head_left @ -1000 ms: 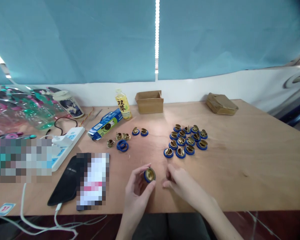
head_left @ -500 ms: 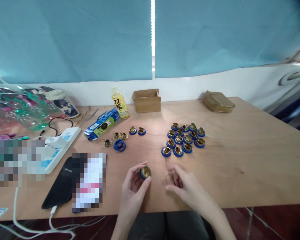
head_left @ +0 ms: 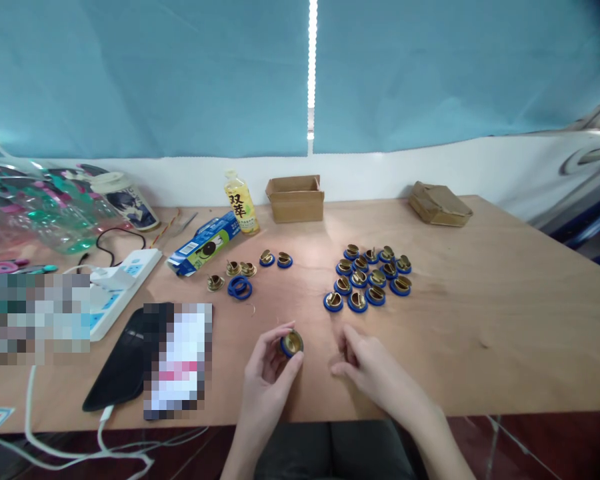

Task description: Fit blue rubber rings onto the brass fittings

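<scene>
My left hand (head_left: 273, 369) grips a round brass part with a blue ring (head_left: 293, 343) around its edge, its dished face turned up between thumb and fingers. To its right, my right hand (head_left: 363, 360) hovers low over the table, thumb apart from half-curled fingers and nothing visible in its grasp. Beyond it lies a cluster of similar blue-ringed brass parts (head_left: 359, 279), their flaps upward. Two more ringed brass parts (head_left: 284, 260) sit further left. Near these are several brass parts without rings (head_left: 215, 283) and a few loose blue rings (head_left: 240, 288).
At the back stand a yellow drink bottle (head_left: 242, 205), an open cardboard box (head_left: 297, 203) and a crumpled brown package (head_left: 440, 203). A blue carton (head_left: 205, 245) lies left, near a patterned cup (head_left: 130, 203), power strip (head_left: 125, 293), black phone (head_left: 125, 360) and clear plastic bottles (head_left: 55, 220).
My right hand's fingers have shifted slightly, with the index finger straighter. My left hand keeps its hold on the ringed brass part. The view has tilted a little.
</scene>
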Demonstrator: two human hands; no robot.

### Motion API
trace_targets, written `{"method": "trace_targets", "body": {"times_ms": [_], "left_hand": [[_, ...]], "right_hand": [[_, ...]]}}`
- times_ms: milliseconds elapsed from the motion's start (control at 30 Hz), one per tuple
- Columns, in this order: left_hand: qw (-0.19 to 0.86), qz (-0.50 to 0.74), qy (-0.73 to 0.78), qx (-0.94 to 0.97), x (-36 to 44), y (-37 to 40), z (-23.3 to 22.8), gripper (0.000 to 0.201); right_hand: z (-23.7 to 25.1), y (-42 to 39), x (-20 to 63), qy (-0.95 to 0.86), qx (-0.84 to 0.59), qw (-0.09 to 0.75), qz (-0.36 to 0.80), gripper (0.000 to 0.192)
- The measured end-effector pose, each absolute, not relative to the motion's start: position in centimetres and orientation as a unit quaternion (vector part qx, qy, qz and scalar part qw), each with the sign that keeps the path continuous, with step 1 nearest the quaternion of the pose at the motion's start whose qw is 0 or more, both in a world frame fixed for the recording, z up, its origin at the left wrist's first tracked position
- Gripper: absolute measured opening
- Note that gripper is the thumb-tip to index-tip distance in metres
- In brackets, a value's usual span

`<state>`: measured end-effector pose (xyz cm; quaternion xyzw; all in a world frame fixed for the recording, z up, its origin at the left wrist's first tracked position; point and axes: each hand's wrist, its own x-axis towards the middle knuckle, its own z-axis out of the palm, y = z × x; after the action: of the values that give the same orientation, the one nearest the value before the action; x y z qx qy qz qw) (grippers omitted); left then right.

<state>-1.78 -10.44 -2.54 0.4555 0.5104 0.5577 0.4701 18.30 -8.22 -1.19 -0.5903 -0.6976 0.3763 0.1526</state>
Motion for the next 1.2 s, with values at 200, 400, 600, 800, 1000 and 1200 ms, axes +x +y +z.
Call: {"method": "trace_targets", "body": {"times_ms": [200,400,600,800,1000,1200], "left_hand": [[0.470,0.557,0.506,0.461,-1.9,-10.5,-3.0,0.027],[0.472,0.555,0.504,0.464,-1.9,-10.4,-2.9,0.027],[0.465,0.559,0.507,0.463,-1.8,-10.4,-2.9,0.028],[0.464,0.559,0.510,0.460,-1.8,-10.4,-2.7,0.029],[0.470,0.554,0.505,0.465,-1.9,-10.4,-2.7,0.029],[0.480,0.555,0.492,0.469,-2.0,-10.5,-2.7,0.029]], "right_hand": [[-1.1,-8.6,17.9,-0.663,-0.636,0.152,0.366,0.025],[-0.8,-8.7,17.8,-0.661,-0.637,0.144,0.370,0.024],[-0.6,-8.6,17.9,-0.680,-0.629,0.130,0.353,0.019],[-1.1,-8.5,18.1,-0.700,-0.618,0.129,0.333,0.016],[-1.7,-8.6,18.8,-0.726,-0.595,0.130,0.319,0.015],[-1.3,-9.3,19.4,-0.721,-0.580,0.150,0.349,0.019]]}}
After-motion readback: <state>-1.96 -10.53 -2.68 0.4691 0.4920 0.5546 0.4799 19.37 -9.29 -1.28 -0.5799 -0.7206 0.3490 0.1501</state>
